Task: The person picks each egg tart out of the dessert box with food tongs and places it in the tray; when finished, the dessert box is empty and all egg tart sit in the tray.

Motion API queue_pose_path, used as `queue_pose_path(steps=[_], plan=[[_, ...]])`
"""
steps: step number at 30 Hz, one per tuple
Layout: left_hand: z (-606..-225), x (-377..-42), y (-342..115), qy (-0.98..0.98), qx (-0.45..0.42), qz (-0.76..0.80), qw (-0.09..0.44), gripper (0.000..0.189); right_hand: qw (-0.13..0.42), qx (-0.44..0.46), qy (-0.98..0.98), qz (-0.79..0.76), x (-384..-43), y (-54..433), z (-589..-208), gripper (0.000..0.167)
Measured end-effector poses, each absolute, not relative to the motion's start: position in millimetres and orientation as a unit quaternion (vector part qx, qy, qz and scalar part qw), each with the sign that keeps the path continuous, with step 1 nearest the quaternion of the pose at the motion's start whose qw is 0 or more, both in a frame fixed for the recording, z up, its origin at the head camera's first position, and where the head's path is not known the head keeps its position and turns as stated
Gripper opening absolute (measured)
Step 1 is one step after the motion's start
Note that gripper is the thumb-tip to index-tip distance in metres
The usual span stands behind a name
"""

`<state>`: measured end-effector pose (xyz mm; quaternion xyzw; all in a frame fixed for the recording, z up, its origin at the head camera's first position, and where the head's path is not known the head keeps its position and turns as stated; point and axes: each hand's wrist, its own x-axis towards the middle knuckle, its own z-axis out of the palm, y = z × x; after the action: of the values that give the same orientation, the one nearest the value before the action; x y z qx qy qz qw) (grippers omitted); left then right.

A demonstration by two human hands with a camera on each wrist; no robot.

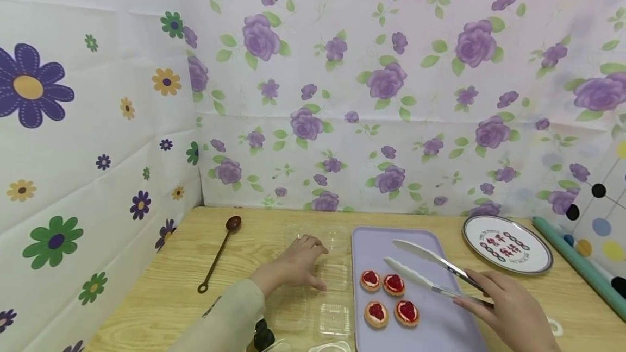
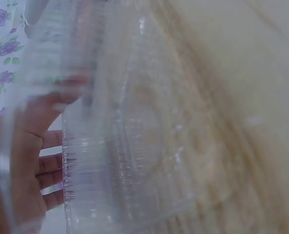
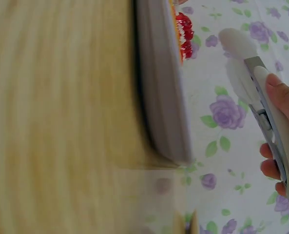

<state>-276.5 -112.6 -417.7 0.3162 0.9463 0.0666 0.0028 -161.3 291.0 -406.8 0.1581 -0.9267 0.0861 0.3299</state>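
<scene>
At the middle of the table my left hand (image 1: 303, 262) reaches over the clear plastic boxes (image 1: 335, 316), thumb spread from the fingers. In the left wrist view, the fingers (image 2: 51, 163) lie straight against the ridged side of a clear plastic box (image 2: 149, 126), and the thumb shows blurred through the plastic. My right hand (image 1: 515, 306) grips metal tongs with pale tips (image 1: 415, 276), their two arms spread above the lilac tray (image 1: 430, 325). Several small tarts with red topping (image 1: 376, 314) sit on the tray's left part, just left of the tong tips.
A dark brown spoon (image 1: 217, 254) with a long handle lies on the left of the table. Right of the tray are a white plate with a dark rim (image 1: 508, 243) and a green roll (image 1: 579, 259). Patterned cloth (image 1: 318, 86) hangs behind.
</scene>
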Motion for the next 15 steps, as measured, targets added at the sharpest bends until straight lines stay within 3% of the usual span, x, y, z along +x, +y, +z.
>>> queue_pose_path(steps=[7,15], plan=[[-419,-277,-113,0.948,0.309,0.076,0.007,0.081,0.300,0.077,-0.942,0.126,-159,300,-412,0.060],[-419,-276,-114,0.948,0.305,0.085,0.010,0.081,0.224,-0.006,-0.966,0.132,-159,312,-410,0.070]])
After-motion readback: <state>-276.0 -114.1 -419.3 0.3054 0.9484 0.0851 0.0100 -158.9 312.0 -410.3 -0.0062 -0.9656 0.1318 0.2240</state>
